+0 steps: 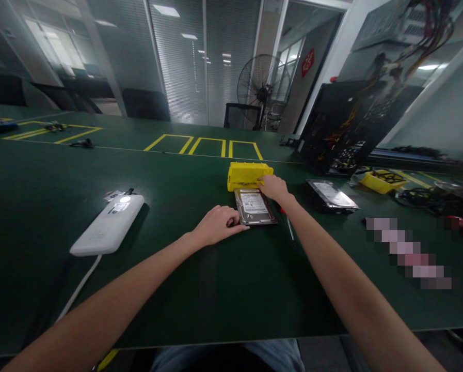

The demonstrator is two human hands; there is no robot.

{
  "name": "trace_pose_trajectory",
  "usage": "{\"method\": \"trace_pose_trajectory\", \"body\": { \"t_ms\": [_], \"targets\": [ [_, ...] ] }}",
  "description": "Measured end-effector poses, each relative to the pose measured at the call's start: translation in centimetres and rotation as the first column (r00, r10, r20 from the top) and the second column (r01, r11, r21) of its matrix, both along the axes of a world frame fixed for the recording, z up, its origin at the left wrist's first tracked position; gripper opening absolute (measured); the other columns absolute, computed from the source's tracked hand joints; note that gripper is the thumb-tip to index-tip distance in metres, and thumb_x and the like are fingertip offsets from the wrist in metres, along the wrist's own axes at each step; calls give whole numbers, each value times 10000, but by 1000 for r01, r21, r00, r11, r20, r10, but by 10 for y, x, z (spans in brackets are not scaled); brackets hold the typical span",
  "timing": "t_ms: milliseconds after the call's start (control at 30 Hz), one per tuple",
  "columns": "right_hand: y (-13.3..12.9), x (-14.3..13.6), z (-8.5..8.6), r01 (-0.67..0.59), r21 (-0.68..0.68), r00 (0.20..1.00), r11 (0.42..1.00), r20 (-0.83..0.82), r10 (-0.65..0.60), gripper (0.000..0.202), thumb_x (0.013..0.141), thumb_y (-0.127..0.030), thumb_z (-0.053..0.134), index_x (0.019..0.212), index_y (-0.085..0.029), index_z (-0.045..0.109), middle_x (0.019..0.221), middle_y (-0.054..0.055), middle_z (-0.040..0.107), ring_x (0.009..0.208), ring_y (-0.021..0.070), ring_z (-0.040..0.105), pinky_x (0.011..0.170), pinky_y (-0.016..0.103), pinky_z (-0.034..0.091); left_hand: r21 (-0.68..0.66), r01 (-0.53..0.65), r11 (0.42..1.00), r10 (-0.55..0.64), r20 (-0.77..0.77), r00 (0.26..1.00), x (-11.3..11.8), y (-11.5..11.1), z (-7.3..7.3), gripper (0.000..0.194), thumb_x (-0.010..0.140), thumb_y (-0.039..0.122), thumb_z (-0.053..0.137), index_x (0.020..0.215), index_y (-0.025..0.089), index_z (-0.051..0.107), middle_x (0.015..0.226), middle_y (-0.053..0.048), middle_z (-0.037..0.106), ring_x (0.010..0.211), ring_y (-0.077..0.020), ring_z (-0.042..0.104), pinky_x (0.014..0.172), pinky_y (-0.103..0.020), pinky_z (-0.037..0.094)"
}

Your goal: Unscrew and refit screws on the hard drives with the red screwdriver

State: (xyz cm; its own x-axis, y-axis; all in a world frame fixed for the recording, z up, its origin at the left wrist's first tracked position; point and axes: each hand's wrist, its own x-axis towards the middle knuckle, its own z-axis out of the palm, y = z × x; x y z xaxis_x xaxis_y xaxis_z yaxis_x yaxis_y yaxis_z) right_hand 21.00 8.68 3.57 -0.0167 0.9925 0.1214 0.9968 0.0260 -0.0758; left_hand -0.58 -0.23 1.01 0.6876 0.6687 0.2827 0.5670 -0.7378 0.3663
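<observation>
A silver hard drive [253, 205] with a white label lies flat on the green table. My left hand [218, 225] rests at its near left corner, fingers curled against the side and thumb along the front edge. Just behind the drive stands a yellow bin [250, 169], its open side toward me, with small dark bits along the bottom that I cannot make out. My right hand [274, 187] reaches to the bin's right side, fingertips drawn together at the opening; whatever they hold is hidden. Beside my right forearm lies a screwdriver [290, 227], its red handle partly covered.
Right of my arm sits a second hard drive [331, 196]. Farther back are an open computer case [332, 129] and another yellow bin [382, 182]. A white power-bank-like device [109, 225] with a cable lies left. Yellow tape outlines [208, 147] mark the table's far side.
</observation>
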Motion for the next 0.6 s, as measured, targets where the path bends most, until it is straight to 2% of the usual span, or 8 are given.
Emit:
{"method": "trace_pose_trajectory", "body": {
  "t_ms": [267, 600],
  "targets": [
    [16, -17, 1, 69, -19, 997, 997, 22, -68, 320, 854, -236, 421, 1097, -149, 609, 1101, 151, 597, 1028, 301, 569, 849, 416, 447, -1, 4, 1000, -4, 3, 1000, 0, 1, 0, 401, 838, 540, 434, 703, 169, 508, 709, 7, 542, 670, -143, 493, 662, -288, 360],
    [13, -16, -5, 83, 33, 996, 996, -13, -83, 260, 833, -239, 468, 1010, -161, 642, 1018, 139, 628, 975, 296, 597, 808, 400, 460, 5, -4, 1000, 4, 0, 1000, 0, -1, 1, 384, 839, 526, 441, 707, 172, 508, 719, 1, 542, 681, -149, 493, 659, -289, 362]
  ]
}}
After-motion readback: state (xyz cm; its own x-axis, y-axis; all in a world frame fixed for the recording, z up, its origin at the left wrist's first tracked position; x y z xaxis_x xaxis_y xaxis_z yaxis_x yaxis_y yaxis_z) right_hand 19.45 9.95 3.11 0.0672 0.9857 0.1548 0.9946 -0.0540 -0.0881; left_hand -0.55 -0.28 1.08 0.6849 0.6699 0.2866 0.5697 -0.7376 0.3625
